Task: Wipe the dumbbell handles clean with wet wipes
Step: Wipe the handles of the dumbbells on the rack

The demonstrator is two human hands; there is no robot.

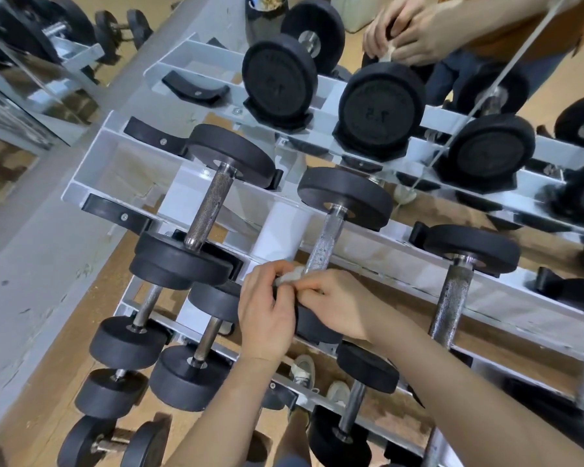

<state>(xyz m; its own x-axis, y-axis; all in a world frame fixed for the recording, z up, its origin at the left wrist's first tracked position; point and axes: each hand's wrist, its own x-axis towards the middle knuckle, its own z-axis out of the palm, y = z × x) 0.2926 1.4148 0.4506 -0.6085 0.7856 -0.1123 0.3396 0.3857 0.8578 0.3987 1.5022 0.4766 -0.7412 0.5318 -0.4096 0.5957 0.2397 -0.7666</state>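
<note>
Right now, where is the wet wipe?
Mid-frame in the head view: the wet wipe is pinched between the left hand and right hand, at the near end of the middle dumbbell's handle.

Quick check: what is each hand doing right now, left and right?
Left hand: pinches the wipe at the near end of the dumbbell handle.
Right hand: pinches the same wipe.

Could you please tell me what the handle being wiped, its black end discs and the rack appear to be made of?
Handle: bare metal, probably steel, shiny with knurled texture. End discs: matte black, likely rubber-coated. Rack: metal painted glossy light grey, judging by its thin folded rails.
</note>
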